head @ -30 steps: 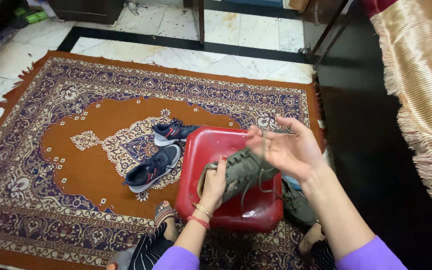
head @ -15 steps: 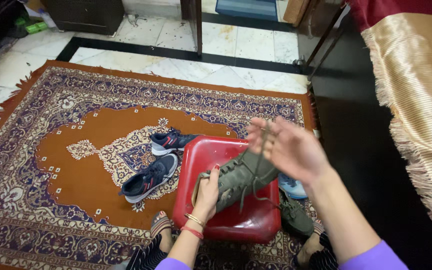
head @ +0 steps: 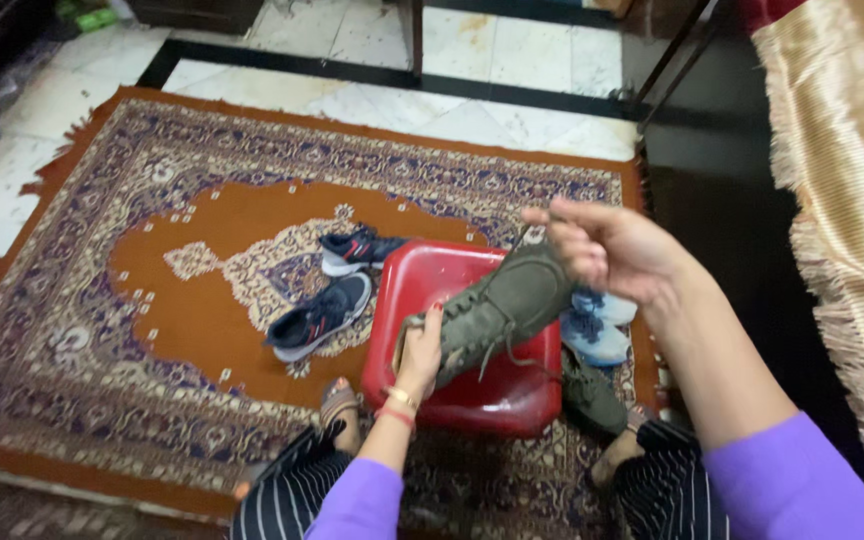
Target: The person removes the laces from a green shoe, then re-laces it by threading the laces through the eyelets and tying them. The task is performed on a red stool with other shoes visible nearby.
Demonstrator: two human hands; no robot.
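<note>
An olive green lace-up shoe (head: 502,305) is held tilted over a red plastic stool (head: 492,395). My left hand (head: 419,345) grips its lower end near the heel. My right hand (head: 607,245) is raised at the shoe's upper end, fingers pinching a dark lace there. The shoe's loose laces hang down over the stool seat. Its matching olive shoe (head: 592,395) lies on the rug just right of the stool.
A patterned orange and purple rug (head: 182,300) covers the floor. A pair of dark blue sneakers (head: 327,310) lies left of the stool, light blue shoes (head: 597,325) to its right. A gold fringed cloth (head: 842,230) hangs at the right. My feet rest by the stool.
My right hand has closed from spread fingers to a pinch on the lace and pulled up and right. The shoe now lies stretched out more between both hands.
</note>
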